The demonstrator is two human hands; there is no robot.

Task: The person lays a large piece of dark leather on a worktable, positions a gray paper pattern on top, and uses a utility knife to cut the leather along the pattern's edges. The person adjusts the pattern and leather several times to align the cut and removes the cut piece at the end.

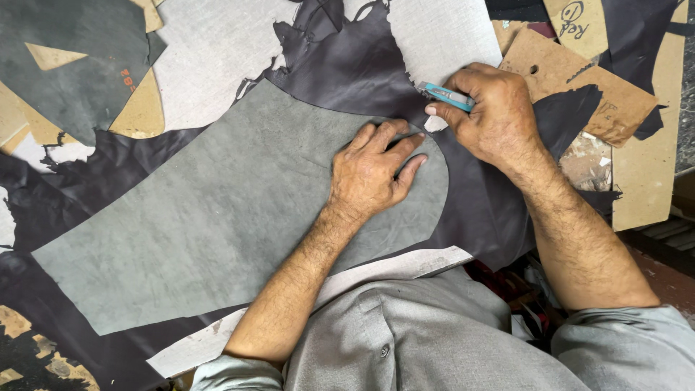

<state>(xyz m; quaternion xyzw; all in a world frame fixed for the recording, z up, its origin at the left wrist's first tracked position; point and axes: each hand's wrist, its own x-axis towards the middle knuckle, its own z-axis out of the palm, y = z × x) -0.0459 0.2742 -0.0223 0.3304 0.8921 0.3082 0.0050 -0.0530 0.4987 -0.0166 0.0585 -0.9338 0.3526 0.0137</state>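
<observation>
Flat, left hand [373,170] pressing grey pattern [217,210], right hand [492,108] gripping teal knife [447,95] at its edge

Left hand [373,170] pressed flat, fingers spread, on grey pattern piece [217,217] lying over dark leather hide [340,65]. Right hand [492,116], at 1 o'clock from left, closed around teal-handled knife [449,95], blade at pattern's curved edge. Brown cardboard templates [608,101] at 3 o'clock.
</observation>
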